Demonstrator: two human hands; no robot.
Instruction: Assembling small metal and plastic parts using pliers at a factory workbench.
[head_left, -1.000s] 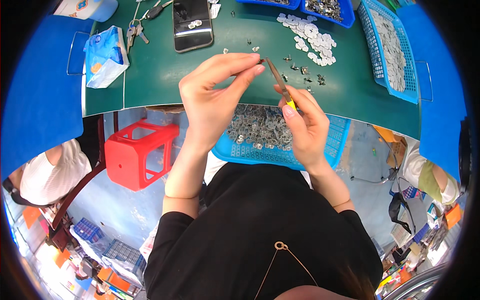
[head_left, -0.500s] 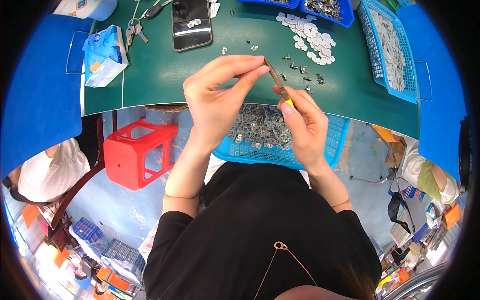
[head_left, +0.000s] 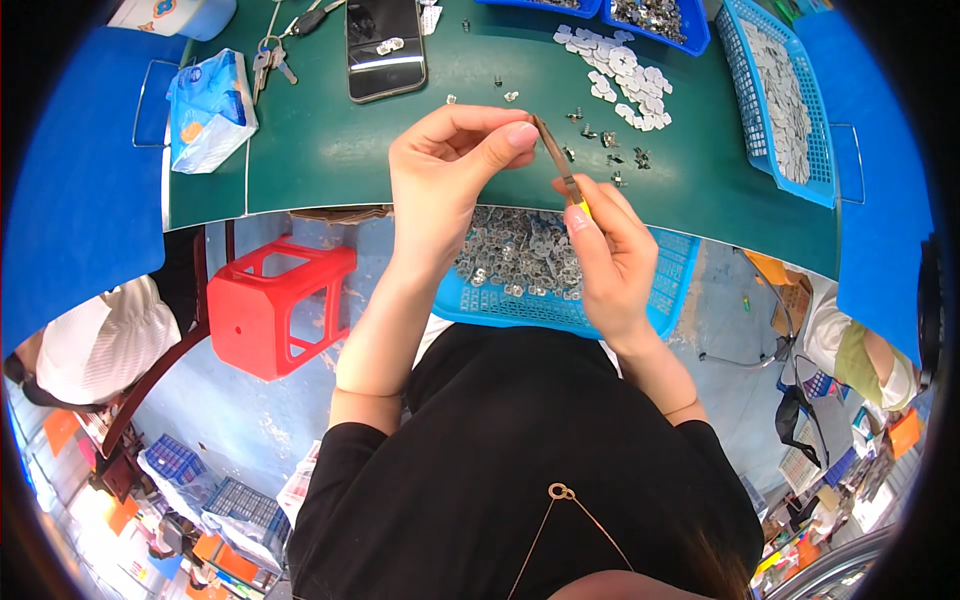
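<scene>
Pinching finger and thumb together, our left hand [head_left: 455, 165] waits at eight o'clock of the meeting point, and what sits between them is too hidden for us to tell. Our right hand [head_left: 610, 235], at five o'clock, is closed around the tweezers [head_left: 561, 160], their tips right at the left fingertips; whether those tips clamp anything, we can't tell. We hold the tool pencil-fashion, presumably for fine control. Small metal clips [head_left: 609, 140] lie scattered at three to four o'clock, likely kept loose for easy picking, with the white pieces [head_left: 625, 75] heaped at two. Down at six, the blue basket [head_left: 678, 285] of clear parts sits over our lap, probably to catch things close by. And what's changed? A second ago a gap showed between tips and fingertips, with a dark reddish bit visible; now they meet, our left hand has swung toward three o'clock, while our right has barely shifted.
</scene>
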